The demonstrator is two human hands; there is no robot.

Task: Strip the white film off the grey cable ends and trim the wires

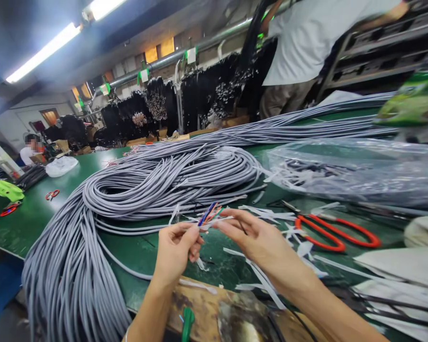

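Note:
My left hand (178, 249) pinches the stripped end of a grey cable between thumb and fingers. Thin coloured wires (207, 214), blue, orange and green among them, fan out above the pinch. From the right, my right hand (253, 235) closes its fingertips around the wires' ends, though the exact contact is partly hidden. Behind both hands lies a large coiled bundle of grey cables (157, 185), its loose ends draping over the near left edge of the green table (142, 289).
Red-handled scissors (323, 232) lie at right among white strips (264, 280). Beyond them is a clear plastic bag (356, 171) with dark pieces inside. A wooden board (199, 304) with a green-handled tool (187, 324) is nearest me. A person in a white shirt (310, 42) stands across the table.

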